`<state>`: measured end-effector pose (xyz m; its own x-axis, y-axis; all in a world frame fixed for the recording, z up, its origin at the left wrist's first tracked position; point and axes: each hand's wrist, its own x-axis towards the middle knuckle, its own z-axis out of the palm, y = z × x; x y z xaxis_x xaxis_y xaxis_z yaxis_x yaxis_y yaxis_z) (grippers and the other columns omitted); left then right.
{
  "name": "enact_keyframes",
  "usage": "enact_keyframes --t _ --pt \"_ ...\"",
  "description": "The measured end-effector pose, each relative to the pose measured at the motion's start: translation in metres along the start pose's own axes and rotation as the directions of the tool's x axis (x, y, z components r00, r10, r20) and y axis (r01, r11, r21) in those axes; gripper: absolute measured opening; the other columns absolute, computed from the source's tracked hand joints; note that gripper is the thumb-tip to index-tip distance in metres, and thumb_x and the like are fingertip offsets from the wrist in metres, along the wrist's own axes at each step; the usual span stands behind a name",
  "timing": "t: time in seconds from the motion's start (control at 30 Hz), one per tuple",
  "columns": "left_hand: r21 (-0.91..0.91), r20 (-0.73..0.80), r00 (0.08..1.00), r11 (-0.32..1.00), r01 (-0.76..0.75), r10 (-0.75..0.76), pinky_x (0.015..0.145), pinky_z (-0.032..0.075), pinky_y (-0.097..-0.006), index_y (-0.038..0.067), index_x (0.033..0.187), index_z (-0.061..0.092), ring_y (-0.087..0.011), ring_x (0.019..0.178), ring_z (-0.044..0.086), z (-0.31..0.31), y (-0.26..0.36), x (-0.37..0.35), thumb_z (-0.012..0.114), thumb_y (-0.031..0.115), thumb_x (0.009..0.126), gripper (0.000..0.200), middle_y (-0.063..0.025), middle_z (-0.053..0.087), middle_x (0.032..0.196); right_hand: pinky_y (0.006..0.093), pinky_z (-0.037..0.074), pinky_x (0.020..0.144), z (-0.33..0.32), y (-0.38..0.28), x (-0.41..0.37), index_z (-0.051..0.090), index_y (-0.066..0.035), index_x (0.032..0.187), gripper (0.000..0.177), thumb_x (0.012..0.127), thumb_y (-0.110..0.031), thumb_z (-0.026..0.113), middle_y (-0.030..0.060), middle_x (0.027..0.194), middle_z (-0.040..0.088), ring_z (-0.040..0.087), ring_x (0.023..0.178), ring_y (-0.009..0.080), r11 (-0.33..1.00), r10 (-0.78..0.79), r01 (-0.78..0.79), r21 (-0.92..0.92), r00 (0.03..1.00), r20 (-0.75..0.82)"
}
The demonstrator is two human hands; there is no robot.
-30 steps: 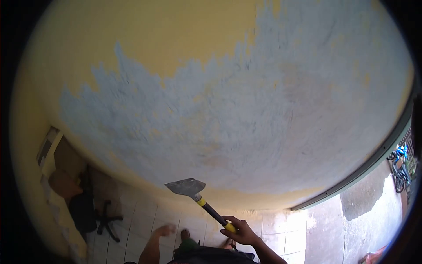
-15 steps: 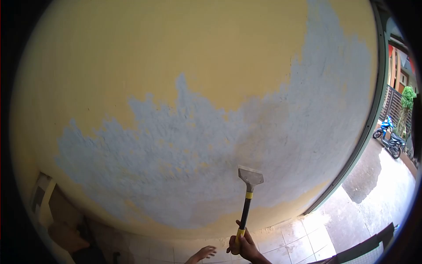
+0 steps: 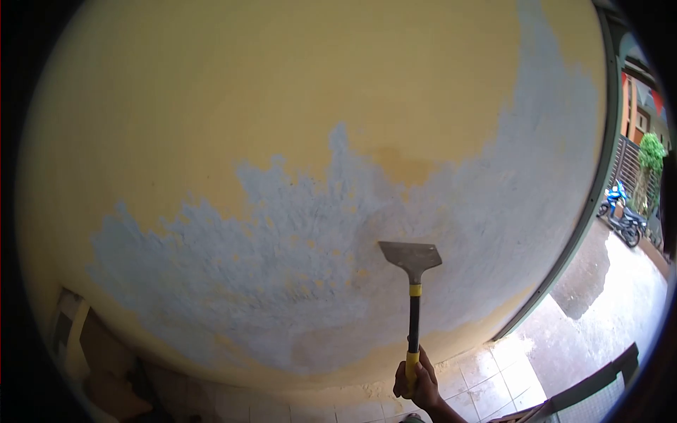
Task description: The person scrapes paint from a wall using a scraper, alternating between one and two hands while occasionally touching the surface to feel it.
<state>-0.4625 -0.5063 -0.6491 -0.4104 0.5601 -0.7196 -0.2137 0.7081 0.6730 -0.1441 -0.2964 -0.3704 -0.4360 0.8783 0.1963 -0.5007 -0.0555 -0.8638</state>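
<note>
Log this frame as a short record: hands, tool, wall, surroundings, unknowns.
Right hand: closed around the yellow lower grip of the scraper
Left hand: not in view
Tool pose: handle near upright in the picture, wide blade at the top
Wall: yellow paint above, ragged grey-blue area below, yellow flecks within it
Floor: pale tiles at the wall's foot
Right edge: dark frame; blue motorbike beyond it
Unknown: whether the blade touches the wall

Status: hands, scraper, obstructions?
Right hand gripping scraper by lower handle; left hand out of view. Blade up at the patchy yellow and grey-blue wall, contact unclear. Nothing visible blocking the blade.
</note>
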Motion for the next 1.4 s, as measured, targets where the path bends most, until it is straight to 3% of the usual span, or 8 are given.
enact_keyframes --t 0.23,0.27,0.3,0.43,0.63,1.0,1.13,1.4 --pt "0.262 -0.092 0.794 0.784 -0.563 0.601 0.092 0.046 -0.0414 0.009 0.126 0.051 -0.0328 0.107 0.057 0.102 -0.083 0.136 0.066 0.031 0.084 0.05 -0.0158 0.062 0.112 0.0285 0.036 0.033 -0.019 0.007 -0.009 0.019 -0.023 0.147 0.054 0.099 -0.033 0.041 0.0037 0.06 0.039 0.037 0.04 0.0139 0.928 0.092 -0.125 0.352 0.99 0.111" --pt "0.5 -0.186 0.482 0.505 -0.703 0.856 0.098 0.042 -0.044 0.011 0.128 0.049 -0.0349 0.117 0.049 0.119 -0.02 0.105 0.069 0.027 0.08 0.055 -0.0173 0.056 0.119 0.0276 0.037 0.034 -0.023 0.006 -0.011 0.029 -0.021 0.145 0.049 0.1 -0.033 0.044 0.0019 0.061 0.041 0.037 0.043 0.0126 0.931 0.112 -0.166 0.326 0.978 0.178" --pt "0.498 -0.22 0.426 0.476 -0.725 0.878 0.103 0.037 -0.0445 0.012 0.129 0.047 -0.0353 0.125 0.042 0.132 0.034 0.06 0.07 0.027 0.078 0.058 -0.0179 0.048 0.129 0.03 0.042 0.034 -0.031 0.005 -0.014 0.026 -0.024 0.146 0.051 0.099 -0.032 0.045 0.0049 0.064 0.043 0.041 0.047 0.0159 0.894 0.273 -0.284 0.346 0.959 0.081" --pt "0.635 -0.153 0.187 0.242 -0.734 0.97 0.109 0.023 -0.0561 0.017 0.139 0.041 -0.0395 0.138 0.024 0.156 0.166 -0.029 0.072 0.035 0.077 0.071 -0.0182 0.029 0.146 0.0304 0.046 0.035 -0.027 -0.025 -0.022 0.003 -0.031 0.15 0.072 0.097 -0.023 0.05 0.0101 0.091 0.05 0.05 0.06 0.0196 0.949 0.106 -0.148 0.28 0.982 0.158" --pt "0.711 -0.141 -0.146 -0.003 -0.703 0.979 0.107 0.002 -0.067 0.024 0.147 0.028 -0.0478 0.14 -0.004 0.173 0.272 -0.074 0.079 0.051 0.067 0.098 -0.0231 0.002 0.153 0.0244 0.038 0.031 -0.026 -0.057 -0.021 -0.006 -0.025 0.15 0.084 0.093 -0.012 0.053 0.0116 0.094 0.05 0.041 0.041 0.0127 0.985 0.064 -0.1 0.141 0.969 0.24" --pt "0.775 -0.117 -0.115 0.018 -0.632 0.986 0.1 -0.011 -0.0731 0.026 0.15 0.022 -0.0483 0.138 -0.018 0.191 0.321 -0.091 0.076 0.059 0.066 0.105 -0.0261 -0.007 0.153 0.0234 0.036 0.03 -0.068 -0.024 0.001 0.005 -0.012 0.151 0.075 0.093 -0.023 0.052 0.0132 0.075 0.05 0.04 0.039 0.0117 0.964 -0.062 -0.022 0.266 0.95 0.306" --pt "0.806 -0.067 0.076 0.099 -0.583 0.995 0.1 -0.011 -0.0723 0.025 0.149 0.026 -0.0473 0.139 -0.018 0.189 0.319 -0.099 0.077 0.059 0.064 0.104 -0.0257 -0.006 0.154 0.023 0.035 0.029 -0.06 -0.011 0.008 0.006 -0.019 0.151 0.069 0.095 -0.022 0.047 0.0117 0.07 0.05 0.039 0.038 0.0112 0.945 -0.002 -0.073 0.32 0.973 0.229" --pt "0.743 -0.135 -0.091 0.04 -0.668 0.987 0.103 -0.007 -0.0697 0.019 0.146 0.032 -0.0489 0.14 -0.005 0.169 0.319 -0.101 0.079 0.051 0.063 0.101 -0.0261 0.006 0.153 0.0241 0.031 0.025 -0.049 -0.001 0.006 0.0 -0.019 0.151 0.065 0.097 -0.023 0.037 0.0059 0.059 0.039 0.033 0.03 0.0113 0.965 -0.013 -0.019 0.261 0.993 0.12"
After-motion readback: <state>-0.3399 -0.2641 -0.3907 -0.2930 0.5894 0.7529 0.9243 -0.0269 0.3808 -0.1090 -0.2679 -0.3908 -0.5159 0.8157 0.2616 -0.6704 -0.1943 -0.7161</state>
